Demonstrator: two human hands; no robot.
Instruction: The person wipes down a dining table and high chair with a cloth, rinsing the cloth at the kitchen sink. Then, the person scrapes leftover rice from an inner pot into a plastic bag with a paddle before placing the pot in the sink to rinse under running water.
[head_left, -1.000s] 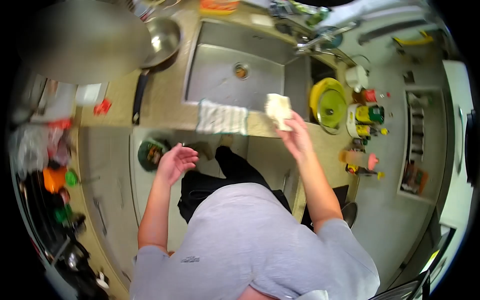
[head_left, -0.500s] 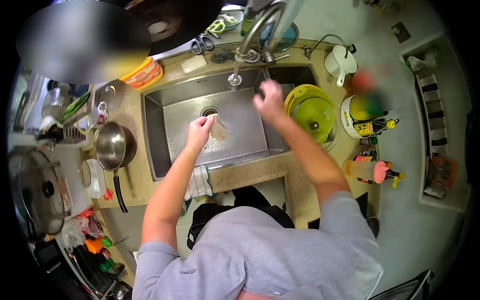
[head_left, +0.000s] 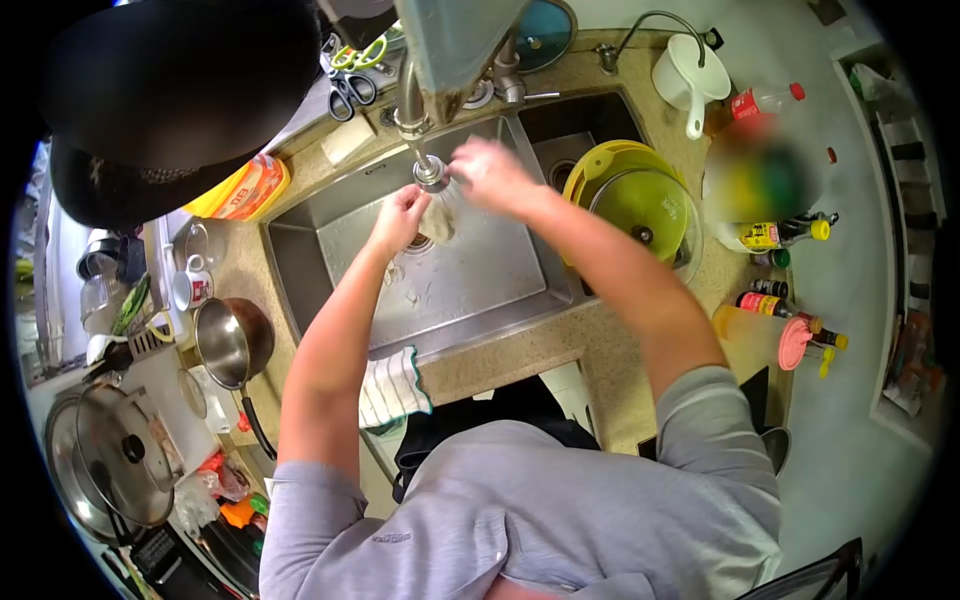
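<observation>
Just below the spray head of the tap (head_left: 430,172), my left hand (head_left: 403,214) pinches a limp, pale beige piece (head_left: 437,222) that hangs over the sink (head_left: 470,290). Its exact kind is not clear. Close to the right side of the spray head is my right hand (head_left: 492,175), smeared by motion, so its fingers do not show clearly and I cannot tell if it touches the tap. The sink floor under both hands is wet, and the hanging piece partly covers the drain.
Green and yellow bowls with a glass lid (head_left: 640,215) fill the sink's right side. A saucepan (head_left: 232,340) stands left, a striped cloth (head_left: 395,388) over the front edge. Scissors (head_left: 350,92) lie behind; a white pot (head_left: 690,75) and sauce bottles (head_left: 775,234) stand right.
My left hand has raised the limp piece up toward the spray head. My right hand has moved left to beside the tap. The camera view has shifted as well.
</observation>
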